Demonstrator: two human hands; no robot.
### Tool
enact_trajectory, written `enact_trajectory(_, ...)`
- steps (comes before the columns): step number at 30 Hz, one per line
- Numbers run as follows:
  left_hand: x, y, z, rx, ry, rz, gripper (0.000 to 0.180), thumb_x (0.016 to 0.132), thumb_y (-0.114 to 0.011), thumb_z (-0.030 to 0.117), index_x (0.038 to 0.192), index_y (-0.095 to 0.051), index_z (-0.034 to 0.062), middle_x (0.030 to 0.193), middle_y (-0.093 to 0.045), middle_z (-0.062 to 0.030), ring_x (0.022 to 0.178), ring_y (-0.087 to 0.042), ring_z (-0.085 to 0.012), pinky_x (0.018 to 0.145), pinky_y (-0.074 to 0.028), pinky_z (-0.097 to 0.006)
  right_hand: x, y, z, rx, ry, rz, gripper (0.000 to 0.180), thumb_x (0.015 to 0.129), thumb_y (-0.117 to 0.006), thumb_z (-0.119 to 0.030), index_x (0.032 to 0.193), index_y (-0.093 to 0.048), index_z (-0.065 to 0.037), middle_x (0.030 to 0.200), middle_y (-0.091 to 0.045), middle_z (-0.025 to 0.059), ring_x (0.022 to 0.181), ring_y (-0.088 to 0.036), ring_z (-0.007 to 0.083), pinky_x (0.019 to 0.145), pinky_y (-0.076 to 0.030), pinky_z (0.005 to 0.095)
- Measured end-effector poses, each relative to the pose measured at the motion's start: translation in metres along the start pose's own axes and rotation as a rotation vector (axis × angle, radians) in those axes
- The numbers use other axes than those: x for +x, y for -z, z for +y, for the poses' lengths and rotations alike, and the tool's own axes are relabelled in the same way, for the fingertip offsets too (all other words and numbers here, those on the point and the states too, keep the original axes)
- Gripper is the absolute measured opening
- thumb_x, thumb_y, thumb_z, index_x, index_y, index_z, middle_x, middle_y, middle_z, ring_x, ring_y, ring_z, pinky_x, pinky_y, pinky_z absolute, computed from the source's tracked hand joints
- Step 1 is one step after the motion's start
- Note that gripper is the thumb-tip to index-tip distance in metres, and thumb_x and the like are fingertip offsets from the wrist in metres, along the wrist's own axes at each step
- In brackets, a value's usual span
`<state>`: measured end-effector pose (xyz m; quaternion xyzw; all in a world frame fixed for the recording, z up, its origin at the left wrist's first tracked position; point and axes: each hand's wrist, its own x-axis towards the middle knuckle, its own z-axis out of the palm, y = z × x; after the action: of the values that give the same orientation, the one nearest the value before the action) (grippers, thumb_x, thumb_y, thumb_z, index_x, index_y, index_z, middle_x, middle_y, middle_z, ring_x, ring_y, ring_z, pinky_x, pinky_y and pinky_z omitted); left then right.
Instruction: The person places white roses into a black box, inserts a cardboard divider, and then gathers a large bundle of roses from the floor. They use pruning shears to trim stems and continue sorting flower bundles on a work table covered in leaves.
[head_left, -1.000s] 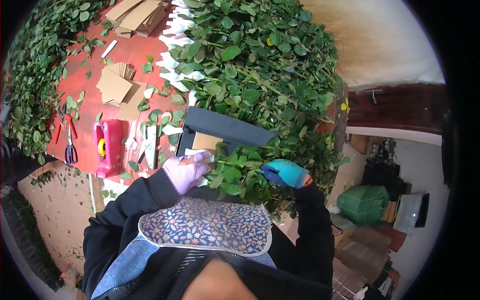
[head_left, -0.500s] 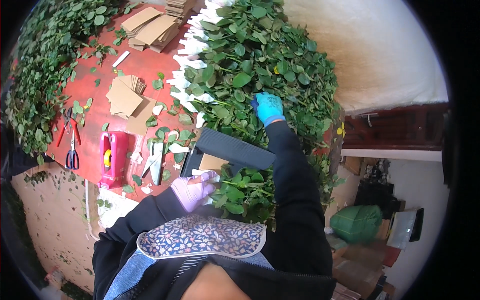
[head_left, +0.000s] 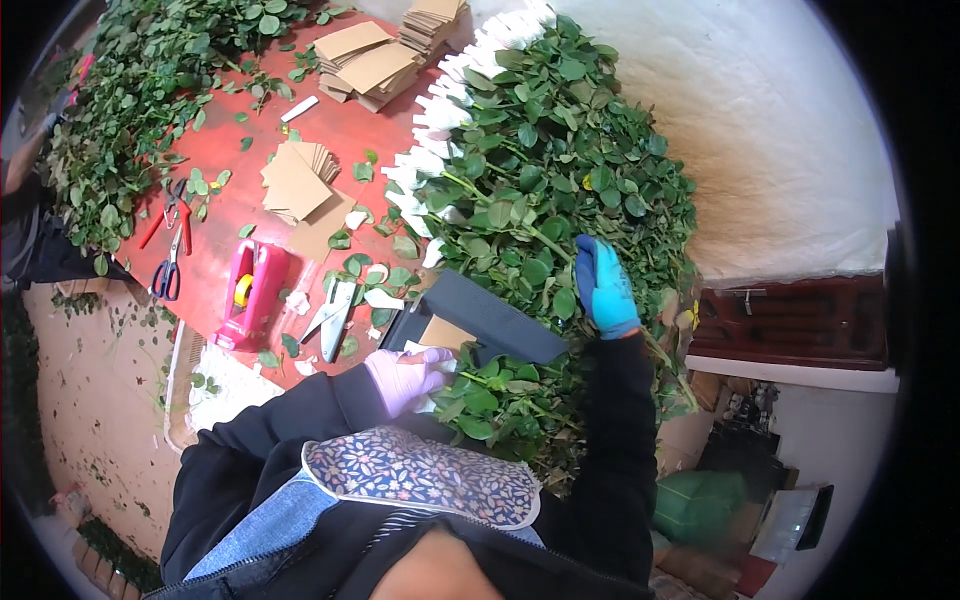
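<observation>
My left hand (head_left: 404, 381), in a lilac glove, is closed on a white-wrapped flower head at the end of a leafy rose bunch (head_left: 490, 400). Beside it stands a black ridged stand (head_left: 495, 315) with a piece of brown cardboard (head_left: 446, 334) against it. Farther right, my right hand (head_left: 607, 290), in a blue glove, is closed around a long green rose stem (head_left: 552, 243) over the big pile of leafy stems (head_left: 560, 150). White-wrapped heads (head_left: 440, 113) line the pile's left edge.
On the red table (head_left: 235, 130) are a pink tape dispenser (head_left: 251, 295), scissors (head_left: 168, 270), red-handled pruners (head_left: 167, 220), white-bladed shears (head_left: 335, 318) and cardboard stacks (head_left: 370, 62). More leafy stems (head_left: 150, 90) lie far left, by another person's arm (head_left: 30, 150). A wall borders the right.
My right hand has drawn back toward me and to the right, with a long stem now lifted in it. My left hand keeps its hold by the stand. The whole view has shifted.
</observation>
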<state>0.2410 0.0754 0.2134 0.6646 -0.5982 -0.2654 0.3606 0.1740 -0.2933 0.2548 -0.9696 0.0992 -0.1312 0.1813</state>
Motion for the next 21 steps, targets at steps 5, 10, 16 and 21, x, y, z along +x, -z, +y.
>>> enact_trajectory(5,-0.002,-0.016,-0.011,-0.175,0.197,-0.070,0.046,0.074,-0.068,0.006,0.119,-0.059,0.0109,0.141,-0.047,-0.0078,0.106,-0.063,-0.0272,0.081,-0.056,-0.034,-0.022,0.049,-0.035,0.149,0.016,-0.104,0.026,0.089,-0.060,-0.005,0.115,-0.060,-0.002,0.111,-0.059,0.0161,0.102,-0.060,0.0314,0.087,-0.048,0.0367)
enact_trajectory(10,-0.003,-0.005,-0.014,0.045,0.062,0.014,0.051,0.078,-0.067,0.011,0.127,-0.054,0.0126,0.139,-0.049,-0.0086,0.103,-0.064,-0.0282,0.077,-0.056,-0.035,-0.081,0.086,-0.033,0.458,-0.245,-0.308,0.018,0.089,-0.057,0.005,0.106,-0.061,0.002,0.097,-0.058,0.0081,0.086,-0.058,0.0194,0.077,-0.046,0.0293)
enact_trajectory(16,-0.004,-0.001,-0.026,0.076,0.075,-0.069,0.066,0.078,-0.069,0.016,0.140,-0.046,0.0159,0.134,-0.053,-0.0097,0.101,-0.064,-0.0295,0.078,-0.055,-0.037,-0.164,0.070,-0.003,0.540,-0.527,-0.496,0.016,0.092,-0.059,-0.005,0.106,-0.064,0.002,0.092,-0.060,0.0063,0.083,-0.057,0.0160,0.075,-0.045,0.0297)
enact_trajectory(21,-0.001,0.000,-0.024,0.003,0.059,-0.065,0.068,0.076,-0.075,0.013,0.139,-0.048,0.0127,0.140,-0.049,-0.0114,0.109,-0.062,-0.0305,0.087,-0.054,-0.036,-0.212,0.015,0.043,0.727,-0.661,-0.509,0.021,0.092,-0.060,-0.001,0.113,-0.065,0.001,0.103,-0.068,0.0046,0.091,-0.060,0.0131,0.081,-0.048,0.0289)
